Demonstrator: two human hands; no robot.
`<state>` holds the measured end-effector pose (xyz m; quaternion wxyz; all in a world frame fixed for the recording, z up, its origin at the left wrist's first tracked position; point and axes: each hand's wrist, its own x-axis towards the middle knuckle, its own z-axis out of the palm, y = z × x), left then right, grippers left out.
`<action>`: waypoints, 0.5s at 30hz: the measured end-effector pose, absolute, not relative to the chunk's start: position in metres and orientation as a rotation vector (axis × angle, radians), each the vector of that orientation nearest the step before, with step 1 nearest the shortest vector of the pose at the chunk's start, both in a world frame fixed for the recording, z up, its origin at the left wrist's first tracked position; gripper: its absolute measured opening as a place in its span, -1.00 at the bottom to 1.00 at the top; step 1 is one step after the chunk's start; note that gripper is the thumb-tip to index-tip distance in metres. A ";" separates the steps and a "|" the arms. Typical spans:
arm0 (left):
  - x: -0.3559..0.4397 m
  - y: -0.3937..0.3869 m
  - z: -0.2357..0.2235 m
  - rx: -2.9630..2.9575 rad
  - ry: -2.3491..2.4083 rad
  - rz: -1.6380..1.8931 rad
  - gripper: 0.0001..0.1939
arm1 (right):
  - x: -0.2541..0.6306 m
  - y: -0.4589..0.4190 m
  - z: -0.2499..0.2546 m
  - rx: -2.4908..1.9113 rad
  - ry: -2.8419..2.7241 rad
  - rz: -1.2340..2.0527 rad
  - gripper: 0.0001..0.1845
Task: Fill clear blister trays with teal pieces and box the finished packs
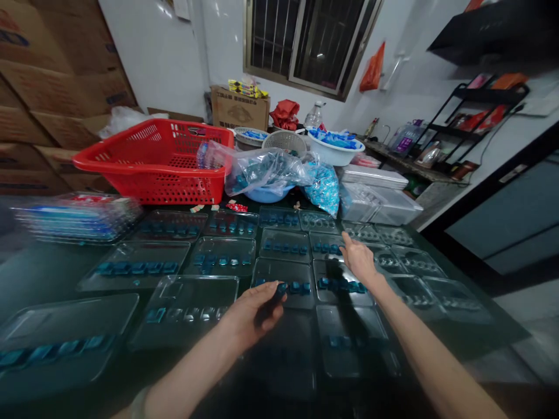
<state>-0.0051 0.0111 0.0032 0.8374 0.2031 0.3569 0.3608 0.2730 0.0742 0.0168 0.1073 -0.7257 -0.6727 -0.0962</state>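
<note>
Head view, blue piece [282,288] pinched at fingertips of left hand [257,306], right hand [360,259] partly open, hold unclear

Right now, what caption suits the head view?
Left hand holding a small blue piece above clear trays, right hand outstretched.

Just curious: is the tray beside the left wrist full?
Partly: this clear plastic tray has one blue piece; its other visible hollows look empty.
</note>
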 end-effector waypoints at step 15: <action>0.003 -0.002 0.009 0.815 0.859 0.962 -0.69 | 0.135 -0.027 0.012 -1.408 -1.307 1.008 -0.82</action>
